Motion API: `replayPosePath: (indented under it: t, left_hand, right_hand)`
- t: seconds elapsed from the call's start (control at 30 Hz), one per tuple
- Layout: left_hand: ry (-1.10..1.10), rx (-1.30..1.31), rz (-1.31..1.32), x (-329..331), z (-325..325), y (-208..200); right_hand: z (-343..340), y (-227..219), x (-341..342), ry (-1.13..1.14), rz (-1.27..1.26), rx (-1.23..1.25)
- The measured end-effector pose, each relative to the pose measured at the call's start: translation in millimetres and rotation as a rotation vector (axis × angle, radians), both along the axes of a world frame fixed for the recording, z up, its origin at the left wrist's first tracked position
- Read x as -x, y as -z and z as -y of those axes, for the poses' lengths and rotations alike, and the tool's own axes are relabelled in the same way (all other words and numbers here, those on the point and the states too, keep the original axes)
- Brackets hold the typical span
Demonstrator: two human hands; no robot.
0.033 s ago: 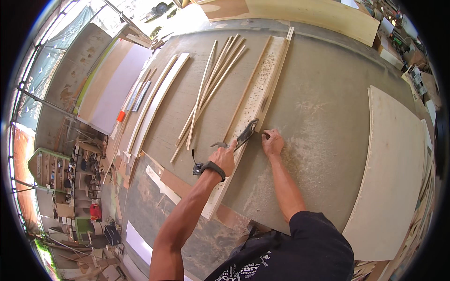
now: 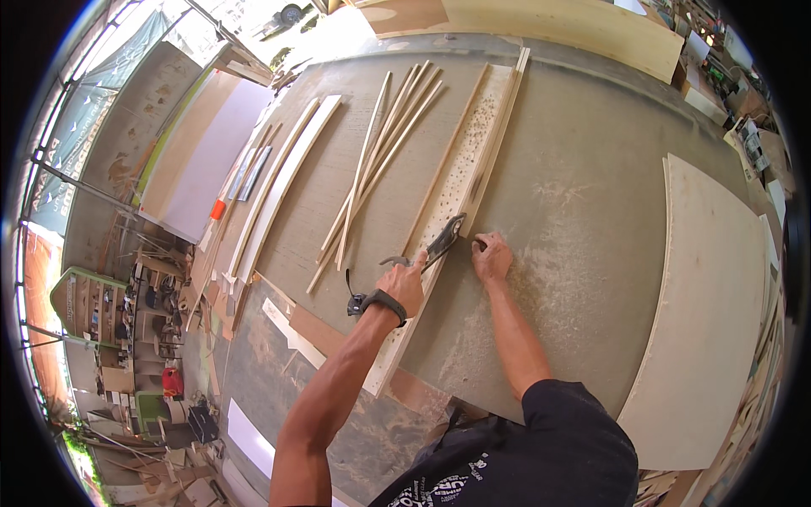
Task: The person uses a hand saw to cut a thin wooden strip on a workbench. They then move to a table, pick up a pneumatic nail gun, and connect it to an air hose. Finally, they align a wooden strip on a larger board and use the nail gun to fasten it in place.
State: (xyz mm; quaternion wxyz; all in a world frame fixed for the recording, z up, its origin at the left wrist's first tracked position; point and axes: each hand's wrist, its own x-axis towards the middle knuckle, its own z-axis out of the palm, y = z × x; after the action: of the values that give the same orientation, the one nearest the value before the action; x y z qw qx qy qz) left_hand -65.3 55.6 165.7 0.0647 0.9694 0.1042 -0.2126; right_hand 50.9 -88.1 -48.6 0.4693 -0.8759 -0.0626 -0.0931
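Head view: your left hand [image 2: 405, 286] was closed on a black-and-grey hand tool [image 2: 441, 242] over the long, pale, dark-speckled wooden board [image 2: 475, 139]. Right hand [image 2: 492, 258] curled just beside, apart, grip unclear. Steady, square tool probably mattered most.

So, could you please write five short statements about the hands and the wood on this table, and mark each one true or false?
1. The left hand holds a black tool. True.
2. The right hand is to the left of the speckled board. False: the right hand is to the right of the speckled board.
3. Some thin sticks cross one another. True.
4. The thin sticks lie to the right of the speckled board. False: they lie to its left.
5. The speckled board has dark spots on a pale surface. True.
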Motion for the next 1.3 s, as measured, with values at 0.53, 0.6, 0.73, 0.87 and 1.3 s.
replayPosePath:
  t: [0.53, 0.6, 0.73, 0.87, 1.3]
  left_hand:
    - [-0.055, -0.024, 0.038, -31, 13, 1]
    - [-0.050, -0.027, 0.051, -34, 13, 3]
    - [-0.036, -0.020, 0.055, -42, 13, 4]
    - [-0.037, -0.039, 0.012, -55, 22, -3]
    - [-0.010, -0.004, 0.051, -80, 21, -4]
  right_hand:
    - [25, 2, -8, -0.007, 0.023, -0.077]
    - [29, 1, -6, 0.003, 0.013, -0.098]
    - [38, -1, 0, 0.037, 0.035, -0.127]
    - [49, 7, -1, 0.073, 0.111, -0.145]
    - [84, 11, 8, 0.131, 0.064, -0.237]
